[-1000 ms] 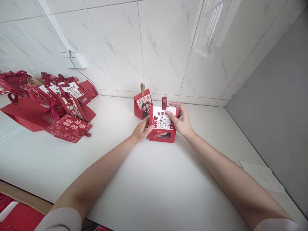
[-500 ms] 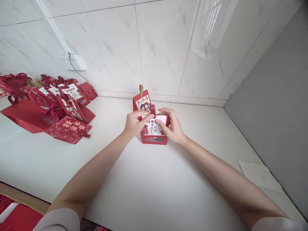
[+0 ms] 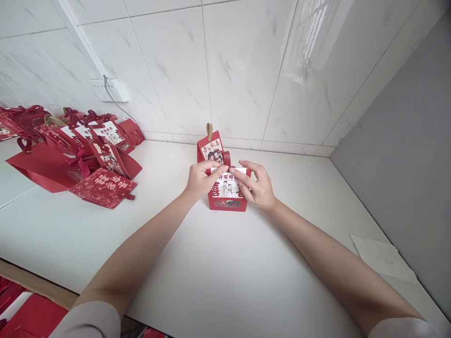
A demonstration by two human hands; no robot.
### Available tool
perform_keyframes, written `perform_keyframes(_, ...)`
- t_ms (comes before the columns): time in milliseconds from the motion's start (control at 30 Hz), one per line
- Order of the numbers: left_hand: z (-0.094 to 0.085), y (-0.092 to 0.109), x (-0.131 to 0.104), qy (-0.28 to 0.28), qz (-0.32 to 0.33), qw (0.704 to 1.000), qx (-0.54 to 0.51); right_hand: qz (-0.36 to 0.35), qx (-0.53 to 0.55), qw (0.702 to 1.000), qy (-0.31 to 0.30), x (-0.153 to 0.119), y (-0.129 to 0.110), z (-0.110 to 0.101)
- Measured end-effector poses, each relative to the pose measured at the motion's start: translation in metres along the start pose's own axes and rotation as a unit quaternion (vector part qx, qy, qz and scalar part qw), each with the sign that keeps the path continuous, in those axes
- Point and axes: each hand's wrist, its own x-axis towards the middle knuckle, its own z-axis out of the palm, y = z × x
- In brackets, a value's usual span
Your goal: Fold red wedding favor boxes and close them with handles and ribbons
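Note:
A small red gift box [image 3: 229, 203] stands upright in front of me. Its white front panel carries red characters and a drawn couple, with a clear window below. My left hand [image 3: 203, 180] is closed at the top left of the box, thumb and fingers pinching its upper edge. On the other side, my right hand [image 3: 260, 188] has fingertips at the middle of the top edge and others against the front panel, while one finger stretches out behind. A dark red strap [image 3: 226, 158] rises behind the fingers; the fastening at the top is mostly hidden.
Just behind is another red box [image 3: 209, 143] with a tan loop handle. Several red gift boxes [image 3: 110, 135] crowd the left side by the wall socket [image 3: 109, 90]. A white sheet [image 3: 382, 257] lies at right. Red items [image 3: 35, 312] sit below the table edge.
My right hand has shifted from around the box's right end toward the middle of its top edge. My left hand keeps its pinch. The view has moved slightly.

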Motion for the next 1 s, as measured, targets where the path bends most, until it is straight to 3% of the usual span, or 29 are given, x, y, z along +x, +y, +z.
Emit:
perform_keyframes(200,0.0008,-0.0016,-0.0014,0.0,0.008,1.0,0.0,0.02,0.016,1.0,-0.016,-0.0055,0.0026,0.004)
perform_keyframes(667,0.0013,-0.0004,-0.0011,0.001,0.006,1.0,-0.006,-0.042,0.025,0.998,0.034,-0.0045,0.0024,0.0051)
perform_keyframes(867,-0.0038,0.0012,0.0009,-0.04,0.002,0.999,-0.002,-0.026,0.046,0.998,0.035,-0.0058,-0.0002,0.0067)
perform_keyframes(1000,-0.0055,0.0045,-0.0003,-0.066,-0.023,0.998,-0.002,0.048,0.112,0.992,0.028,-0.007,-0.0059,0.0084)
